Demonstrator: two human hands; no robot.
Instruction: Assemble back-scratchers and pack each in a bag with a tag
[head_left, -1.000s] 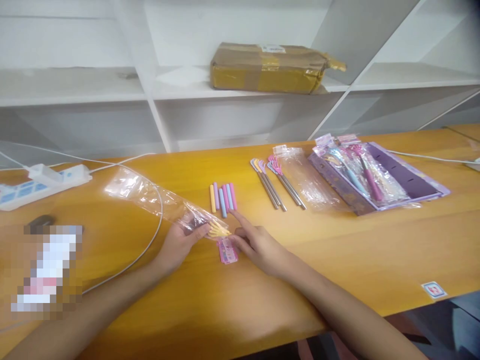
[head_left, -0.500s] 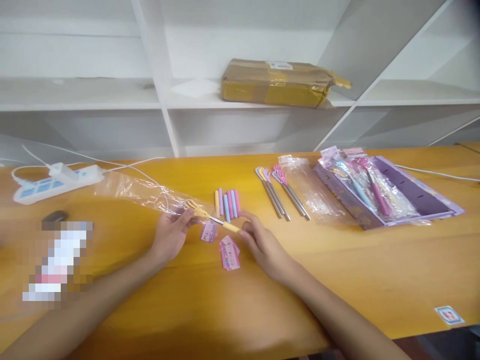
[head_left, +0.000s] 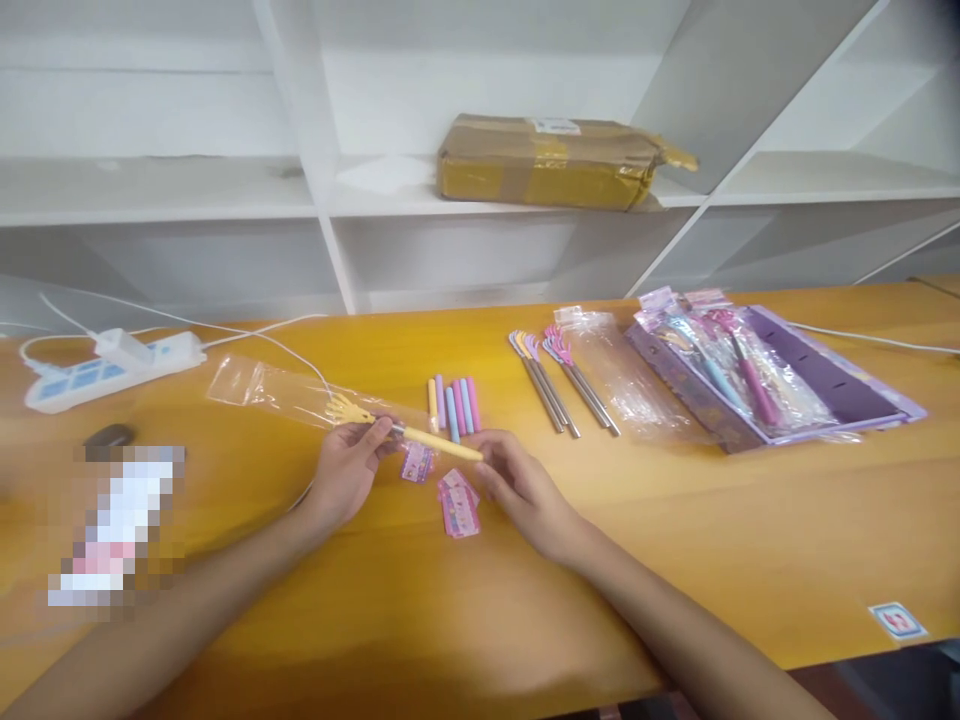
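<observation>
A yellow back scratcher (head_left: 439,443) with a hand-shaped head is held in the air between both hands, head to the left. My left hand (head_left: 345,475) is closed around its metal shaft just below the head, thumb on top. My right hand (head_left: 529,495) pinches the end of the yellow handle. A clear plastic bag (head_left: 259,385) stretches left from behind my left hand; whether the fingers touch it I cannot tell. Just beyond lie several pastel handle sleeves (head_left: 454,408). Below the scratcher are a purple card (head_left: 416,463) and pink cards (head_left: 459,505).
Several scratchers with bare metal shafts (head_left: 553,390) lie to the right, beside clear bags (head_left: 619,365). A purple box (head_left: 855,385) holds bagged scratchers. At left are a power strip (head_left: 150,360) with cables and a dark object (head_left: 109,436). A taped carton (head_left: 547,165) sits on the shelf.
The scratcher's head has shifted left, and my left thumb has gone from the head to the shaft. More of the yellow handle shows between my hands. My right hand has hardly moved.
</observation>
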